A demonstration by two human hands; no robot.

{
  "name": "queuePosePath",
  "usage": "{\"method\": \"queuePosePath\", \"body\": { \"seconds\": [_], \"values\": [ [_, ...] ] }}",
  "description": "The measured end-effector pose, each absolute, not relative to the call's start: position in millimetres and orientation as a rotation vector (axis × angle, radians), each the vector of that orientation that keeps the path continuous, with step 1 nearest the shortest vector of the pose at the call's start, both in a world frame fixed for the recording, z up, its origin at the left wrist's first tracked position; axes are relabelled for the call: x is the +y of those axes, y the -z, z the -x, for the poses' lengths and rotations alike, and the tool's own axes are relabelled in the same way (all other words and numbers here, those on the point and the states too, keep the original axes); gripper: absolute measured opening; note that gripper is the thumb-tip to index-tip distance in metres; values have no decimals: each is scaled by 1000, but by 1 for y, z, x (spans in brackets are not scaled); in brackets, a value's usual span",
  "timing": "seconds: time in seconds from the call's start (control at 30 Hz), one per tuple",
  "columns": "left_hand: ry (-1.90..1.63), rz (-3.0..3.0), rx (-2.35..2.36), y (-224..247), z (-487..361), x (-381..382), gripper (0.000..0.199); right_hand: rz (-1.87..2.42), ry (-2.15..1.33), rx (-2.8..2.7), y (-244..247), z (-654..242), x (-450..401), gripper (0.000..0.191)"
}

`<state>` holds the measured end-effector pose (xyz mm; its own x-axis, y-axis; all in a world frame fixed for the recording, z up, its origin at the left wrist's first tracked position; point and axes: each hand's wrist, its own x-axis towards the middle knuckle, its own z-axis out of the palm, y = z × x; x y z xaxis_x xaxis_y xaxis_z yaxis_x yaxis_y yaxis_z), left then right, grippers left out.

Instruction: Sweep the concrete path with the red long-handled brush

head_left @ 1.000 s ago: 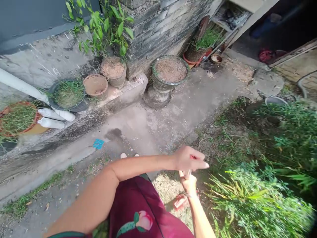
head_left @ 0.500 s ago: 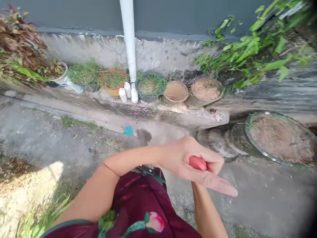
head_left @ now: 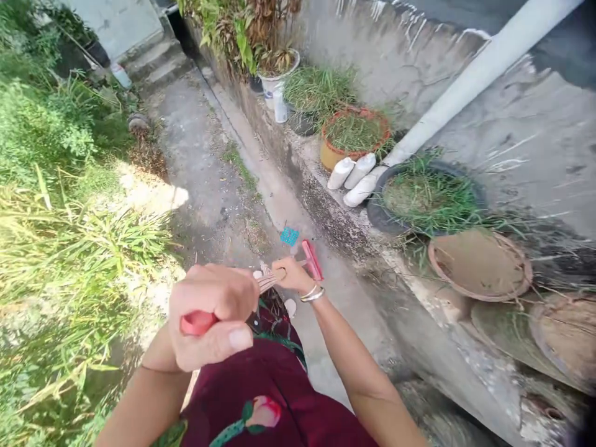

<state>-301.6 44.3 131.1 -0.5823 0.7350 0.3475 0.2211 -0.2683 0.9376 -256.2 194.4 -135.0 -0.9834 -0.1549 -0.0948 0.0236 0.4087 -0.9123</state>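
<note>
Far L on my feed: sunlit leafy plants [head_left: 69, 223], then the grey path [head_left: 195, 143] running up to steps at the back. Next, L hand [head_left: 214, 310], v. close to cam: closed in a fist round the red end of a long-handled tool [head_left: 270, 281], thumb lying along the near side. The tool's pale, striped shaft goes fwd & R from there. Small blue mesh piece [head_left: 289, 236] lies on the ground just past R hand [head_left: 292, 275], whose fingers wrap the shaft lower down, bangles at the wrist. Tool's red head [head_left: 311, 259] sits just beyond that hand; can't tell if it's touching the concrete. Further R, up on the ledge: 2 white bottles [head_left: 349, 171] nr an orange-rimmed pot [head_left: 328, 155], white pipe [head_left: 465, 93] slanting down beside them, then black pot [head_left: 382, 217] w/ grass & brown pot [head_left: 479, 264].
</note>
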Motion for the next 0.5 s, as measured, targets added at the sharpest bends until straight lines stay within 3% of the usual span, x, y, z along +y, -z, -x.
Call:
{"method": "queuePosePath", "body": {
  "seconds": [0.27, 0.5],
  "values": [
    [-2073, -558, 2327, -151, 218, -38, 40, 496, 1675, 2321, 146, 253, 56, 30],
    [-1329, -538, 2716, -140, 147, -121, 37, 758, 1675, 2074, 129, 177, -131, 39]
  ]
}}
